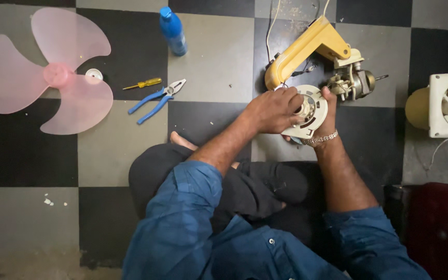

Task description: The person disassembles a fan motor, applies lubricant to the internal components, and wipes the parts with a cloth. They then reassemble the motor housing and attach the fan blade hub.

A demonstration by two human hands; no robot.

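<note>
Both hands grip one round white fan cover (311, 111): the left hand (273, 110) closed over its front, the right hand (329, 115) behind it. Just beyond them lies one yellow fan motor (333, 62); well left lie one pink blade (47, 70), one screwdriver (143, 83), one pair of pliers (157, 100) and one blue bottle (172, 30).

The round cream plastic motor cover (311, 111) sat tilted on edge, slotted face toward the camera, its centre hole showing. It lay just at six o'clock of the yellow fan neck (299, 52), by the bare motor (352, 82).
</note>
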